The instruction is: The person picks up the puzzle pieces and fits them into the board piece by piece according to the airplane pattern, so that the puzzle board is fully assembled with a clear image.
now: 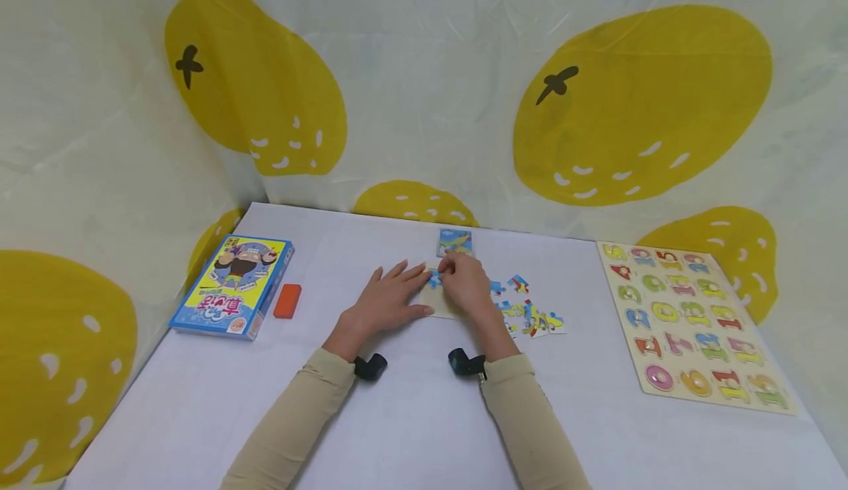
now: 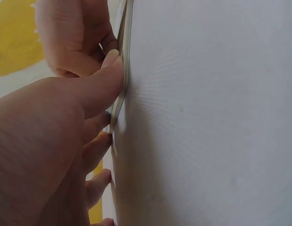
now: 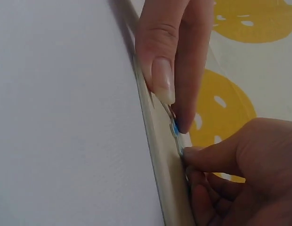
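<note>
A small light wooden board lies on the table with light-blue puzzle pieces on its upper part. My left hand rests at the board's left side with spread fingers, its thumb on the near edge; in the left wrist view this hand shows its thumb against the rim. Over the upper right of the board, my right hand has thumb and fingers pinched on a piece they mostly hide. In the right wrist view, a bit of blue shows between the left fingertips and the right hand.
Loose puzzle pieces lie right of the right hand. Behind the board is a small picture card. A blue-yellow box and a red block lie on the left, a number board on the right. Patterned cloth hangs behind.
</note>
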Motion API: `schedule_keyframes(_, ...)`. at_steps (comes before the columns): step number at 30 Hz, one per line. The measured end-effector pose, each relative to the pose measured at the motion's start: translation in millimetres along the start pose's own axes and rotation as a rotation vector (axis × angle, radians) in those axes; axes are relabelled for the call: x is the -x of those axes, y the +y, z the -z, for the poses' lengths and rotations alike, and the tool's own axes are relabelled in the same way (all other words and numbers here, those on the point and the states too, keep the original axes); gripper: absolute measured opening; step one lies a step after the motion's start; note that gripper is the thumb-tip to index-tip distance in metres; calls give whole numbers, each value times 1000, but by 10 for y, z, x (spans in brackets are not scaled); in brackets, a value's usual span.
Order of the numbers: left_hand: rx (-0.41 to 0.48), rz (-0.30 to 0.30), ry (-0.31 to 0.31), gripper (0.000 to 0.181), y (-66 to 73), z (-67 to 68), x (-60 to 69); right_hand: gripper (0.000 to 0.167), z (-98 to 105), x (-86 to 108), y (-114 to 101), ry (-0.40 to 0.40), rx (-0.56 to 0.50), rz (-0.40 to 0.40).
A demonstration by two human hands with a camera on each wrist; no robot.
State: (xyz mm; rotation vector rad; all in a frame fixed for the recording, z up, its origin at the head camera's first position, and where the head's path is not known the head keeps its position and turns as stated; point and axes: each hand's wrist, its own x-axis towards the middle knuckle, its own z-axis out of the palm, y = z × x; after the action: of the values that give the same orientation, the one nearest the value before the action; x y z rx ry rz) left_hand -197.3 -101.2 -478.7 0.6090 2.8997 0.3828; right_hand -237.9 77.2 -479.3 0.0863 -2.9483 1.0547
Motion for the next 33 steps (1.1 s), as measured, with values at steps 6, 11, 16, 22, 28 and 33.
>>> schedule_keyframes(6,26,-11,2,75,23,16,7,8,0,-20,37,21,10,-4)
schedule_keyframes(11,0,-27,9,73,18,15,6,11,-5,-27,29,41,13,-21)
schedule_keyframes(16,-14,-27,7,72,19,32,12,11,6,-27,22,38,7,-18)
schedule_keyframes(22,-22,-15,-2,71,22,40,27,5,145,13,89,-44,-74,97)
schedule_keyframes(28,-47,-24,5,71,26,48,36,14,448,100,242,-111,-126,171)
schedule_keyframes(33,-33,-22,-5,71,36,48,34,19,691,146,367,-114,-114,161)
